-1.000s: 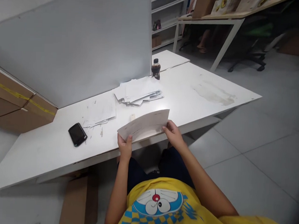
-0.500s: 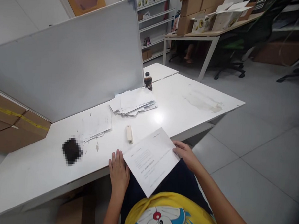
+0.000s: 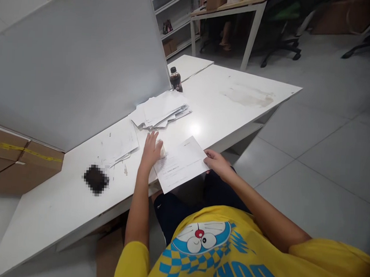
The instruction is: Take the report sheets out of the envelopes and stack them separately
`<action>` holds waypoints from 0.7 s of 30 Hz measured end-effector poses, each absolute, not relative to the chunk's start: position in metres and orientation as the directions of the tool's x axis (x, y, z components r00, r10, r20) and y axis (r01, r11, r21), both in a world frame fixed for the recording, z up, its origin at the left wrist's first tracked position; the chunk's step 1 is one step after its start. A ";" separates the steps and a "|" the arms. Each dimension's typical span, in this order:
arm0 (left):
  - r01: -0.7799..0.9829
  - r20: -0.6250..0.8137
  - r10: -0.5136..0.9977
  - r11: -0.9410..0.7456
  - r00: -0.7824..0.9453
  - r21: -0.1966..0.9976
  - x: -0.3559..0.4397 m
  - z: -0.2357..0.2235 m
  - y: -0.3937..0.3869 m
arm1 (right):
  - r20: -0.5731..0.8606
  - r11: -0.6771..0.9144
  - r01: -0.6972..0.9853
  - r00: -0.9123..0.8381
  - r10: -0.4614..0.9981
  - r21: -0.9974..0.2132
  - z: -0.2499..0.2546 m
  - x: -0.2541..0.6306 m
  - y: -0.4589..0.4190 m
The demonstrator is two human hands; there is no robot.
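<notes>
Left hand (image 3: pixel 150 152) has left the front edge of the desk, where it lay flat half a second ago, and now reaches forward over the tabletop to the cream stapler (image 3: pixel 163 149). Its fingers are part-spread, pointing toward the stack of papers (image 3: pixel 166 109), with the thumb held apart and just in front of the stapler. The stapler, partly hidden by that thumb, is probably touched by it, though the view is too soft to be sure; no closed grip shows. The left forearm runs up from the yellow sleeve, nearly straight, with the back of the hand upward.

The printed sheet (image 3: pixel 182 165) has shifted away from the lap and turned a little, so its far part is over the desk (image 3: pixel 232 112) and its near corner juts past the front edge. The right hand (image 3: pixel 218 164) pinches the sheet at its right side, thumb on top and fingers mostly under the paper, leaving hardly any gap. Its forearm comes in slantwise from the lower right, the elbow out to the side.

Beyond the stapler, the stack lies by the grey partition (image 3: pixel 84 64), with a dark bottle (image 3: pixel 176 81) just behind it. Loose papers (image 3: pixel 120 144) and a pixelated dark object (image 3: pixel 96 179) lie farther left.
</notes>
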State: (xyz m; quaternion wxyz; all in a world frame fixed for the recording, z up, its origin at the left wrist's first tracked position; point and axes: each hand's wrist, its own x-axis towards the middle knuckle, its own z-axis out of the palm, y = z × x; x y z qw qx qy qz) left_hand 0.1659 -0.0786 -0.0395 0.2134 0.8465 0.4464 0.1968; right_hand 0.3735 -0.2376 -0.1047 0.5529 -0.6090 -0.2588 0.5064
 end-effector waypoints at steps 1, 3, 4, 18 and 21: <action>0.704 0.060 0.854 -0.463 0.516 0.538 0.174 -0.044 -0.068 | -0.323 -0.243 -0.245 0.374 0.869 -0.938 -0.107 0.374 -0.237; 0.766 -0.074 0.882 -0.361 0.466 0.532 0.187 -0.057 -0.054 | -0.304 -0.213 -0.248 0.424 0.853 -0.945 -0.112 0.378 -0.237; 0.782 -0.103 0.891 -0.327 0.443 0.530 0.191 -0.064 -0.051 | -0.298 -0.204 -0.248 0.442 0.846 -0.947 -0.114 0.381 -0.237; 0.702 0.096 0.954 -0.276 0.285 0.656 0.191 -0.091 -0.068 | -0.083 -0.079 -0.027 0.456 0.886 -0.996 -0.105 0.411 -0.203; 0.633 0.134 0.971 -0.231 0.199 0.739 0.188 -0.088 -0.072 | 0.096 -0.057 0.280 0.504 0.859 -0.958 -0.101 0.418 -0.198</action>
